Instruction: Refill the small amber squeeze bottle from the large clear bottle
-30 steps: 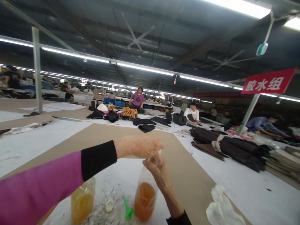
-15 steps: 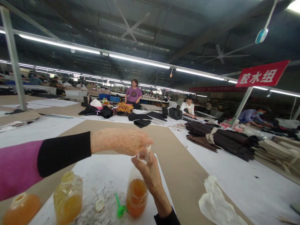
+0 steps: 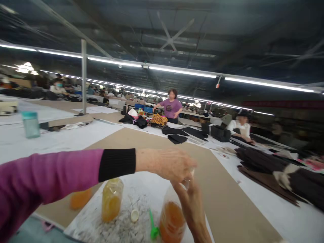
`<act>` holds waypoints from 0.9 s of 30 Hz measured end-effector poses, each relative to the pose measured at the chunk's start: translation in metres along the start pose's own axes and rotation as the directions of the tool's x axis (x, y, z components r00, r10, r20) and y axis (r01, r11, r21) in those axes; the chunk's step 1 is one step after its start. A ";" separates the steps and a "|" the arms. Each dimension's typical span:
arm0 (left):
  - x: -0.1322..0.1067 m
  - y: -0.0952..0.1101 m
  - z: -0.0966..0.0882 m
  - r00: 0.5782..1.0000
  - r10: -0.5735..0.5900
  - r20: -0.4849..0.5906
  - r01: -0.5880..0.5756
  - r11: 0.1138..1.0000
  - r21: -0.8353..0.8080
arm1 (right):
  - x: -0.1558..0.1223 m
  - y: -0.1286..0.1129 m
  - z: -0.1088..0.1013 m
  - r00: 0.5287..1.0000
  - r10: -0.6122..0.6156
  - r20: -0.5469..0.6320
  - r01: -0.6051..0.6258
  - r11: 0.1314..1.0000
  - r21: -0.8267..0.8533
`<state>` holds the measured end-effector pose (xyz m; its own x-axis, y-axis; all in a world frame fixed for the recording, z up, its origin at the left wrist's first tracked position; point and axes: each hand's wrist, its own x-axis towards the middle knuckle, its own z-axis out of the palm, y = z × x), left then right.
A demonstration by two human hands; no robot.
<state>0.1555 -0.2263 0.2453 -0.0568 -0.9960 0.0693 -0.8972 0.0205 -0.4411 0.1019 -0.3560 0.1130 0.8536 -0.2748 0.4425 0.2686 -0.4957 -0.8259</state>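
Observation:
My left hand [image 3: 172, 164] reaches across from the left and closes over the top of a clear plastic bottle [image 3: 172, 219] part-filled with orange liquid. My right hand [image 3: 193, 206] comes up from below and wraps the bottle's neck and shoulder. What sits under the left fingers at the mouth is blurred. A loose white cap [image 3: 134, 215] and a green plastic piece [image 3: 153, 226] lie on the stained white sheet [image 3: 118, 229] just left of the bottle. A second bottle of yellow liquid [image 3: 111, 199] stands open farther left, and a third with orange liquid [image 3: 80, 198] behind my sleeve.
Brown cardboard [image 3: 227, 202] covers the table around the sheet. Dark fabric stacks [image 3: 268, 168] lie at the right, black pieces [image 3: 177, 137] at the far end. A teal-lidded jar [image 3: 30, 124] stands at the left near a metal post [image 3: 83, 76]. Other people work at tables beyond.
The view has swung left and blurred; the red sign and white rag at the right have left the picture. Both hands stay on the same bottle.

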 end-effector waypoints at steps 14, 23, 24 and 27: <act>-0.009 0.008 0.010 0.988 -0.143 -0.053 0.133 0.978 -0.159 | 0.005 0.011 0.003 0.998 -0.033 -0.057 0.021 0.979 -0.201; -0.003 0.008 0.018 0.926 -0.377 -0.021 0.327 0.829 -0.453 | 0.004 0.007 0.008 0.994 0.013 -0.107 -0.038 0.971 -0.237; -0.001 0.008 0.017 0.925 -0.381 -0.003 0.335 0.819 -0.466 | 0.005 0.006 0.009 0.992 0.006 -0.123 -0.036 0.968 -0.249; 0.006 0.006 0.009 0.901 -0.429 0.061 0.395 0.757 -0.521 | 0.006 0.005 0.009 0.984 -0.001 -0.177 -0.051 0.955 -0.292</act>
<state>0.1535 -0.2326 0.2347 0.3601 -0.9118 0.1974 -0.9294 -0.3325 0.1600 0.1125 -0.3522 0.1084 0.7612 -0.4155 0.4980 0.0824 -0.6996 -0.7098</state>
